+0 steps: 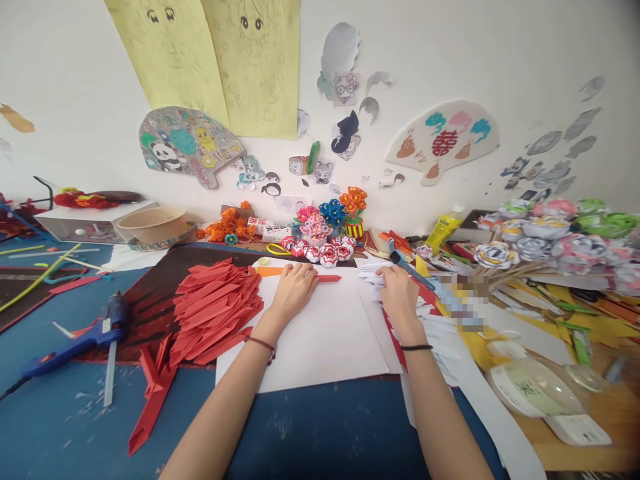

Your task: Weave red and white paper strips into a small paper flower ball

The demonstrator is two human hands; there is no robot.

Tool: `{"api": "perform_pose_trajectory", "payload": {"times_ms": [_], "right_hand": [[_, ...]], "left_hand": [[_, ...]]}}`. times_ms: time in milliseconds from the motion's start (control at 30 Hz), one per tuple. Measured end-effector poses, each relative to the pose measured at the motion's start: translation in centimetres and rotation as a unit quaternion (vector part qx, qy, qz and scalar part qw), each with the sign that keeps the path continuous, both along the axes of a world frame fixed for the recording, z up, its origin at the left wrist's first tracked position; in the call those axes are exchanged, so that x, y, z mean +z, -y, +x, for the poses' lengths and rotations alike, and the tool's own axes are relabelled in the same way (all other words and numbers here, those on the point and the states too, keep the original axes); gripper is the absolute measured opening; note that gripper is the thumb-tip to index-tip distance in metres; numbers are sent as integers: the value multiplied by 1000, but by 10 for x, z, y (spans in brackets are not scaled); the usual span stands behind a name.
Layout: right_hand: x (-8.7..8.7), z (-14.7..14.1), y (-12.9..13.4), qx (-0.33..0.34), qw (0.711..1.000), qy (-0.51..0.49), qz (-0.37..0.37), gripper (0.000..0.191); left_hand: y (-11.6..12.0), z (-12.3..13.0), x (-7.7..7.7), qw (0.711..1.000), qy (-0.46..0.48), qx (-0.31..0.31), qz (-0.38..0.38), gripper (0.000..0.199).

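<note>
My left hand (pixel 295 288) rests on white paper sheets (pixel 320 340), its fingertips at the end of a folded red paper strip (pixel 331 278). Whether the fingers pinch the strip is unclear. To the right, my right hand (pixel 399 292) has its fingers bent over a pile of small white folded papers (pixel 371 275); its fingertips are partly hidden, and what they hold cannot be made out. A large heap of folded red paper pieces (pixel 217 310) lies left of my left hand. An orange paper piece (pixel 269 271) sticks out near that wrist.
A blue glue gun (pixel 107 323) lies at the left, near a joined red paper piece (pixel 155 393). Paper flowers (pixel 327 230) stand against the wall. Right of my arm are a clear bottle (pixel 535 387), paper scraps and a bunch of paper roses (pixel 545 237).
</note>
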State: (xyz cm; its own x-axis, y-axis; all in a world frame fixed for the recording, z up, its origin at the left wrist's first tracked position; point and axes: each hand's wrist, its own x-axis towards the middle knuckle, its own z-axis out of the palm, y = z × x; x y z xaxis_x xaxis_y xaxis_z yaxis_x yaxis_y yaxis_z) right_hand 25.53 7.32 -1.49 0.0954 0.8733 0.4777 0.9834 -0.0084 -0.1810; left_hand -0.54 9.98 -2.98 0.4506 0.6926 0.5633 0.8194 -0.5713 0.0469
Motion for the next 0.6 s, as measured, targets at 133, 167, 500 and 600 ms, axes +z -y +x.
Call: {"api": "perform_pose_trajectory", "payload": {"times_ms": [133,167,500,600], "right_hand": [[13,-15,3,60,978,-149,135,25],[15,-21,3,99,958,-214,163,22],[-4,-78,0,333,664,-669,3,19],[-11,-77,-4,325,658,-679,-21,23]], "left_hand": [[3,-2,2,1000,25,-7,-6,28],[5,-2,3,999,33,-11,-9,28],[24,21,10,979,147,-89,-112,29],[22,20,7,980,121,-95,-129,31]]}}
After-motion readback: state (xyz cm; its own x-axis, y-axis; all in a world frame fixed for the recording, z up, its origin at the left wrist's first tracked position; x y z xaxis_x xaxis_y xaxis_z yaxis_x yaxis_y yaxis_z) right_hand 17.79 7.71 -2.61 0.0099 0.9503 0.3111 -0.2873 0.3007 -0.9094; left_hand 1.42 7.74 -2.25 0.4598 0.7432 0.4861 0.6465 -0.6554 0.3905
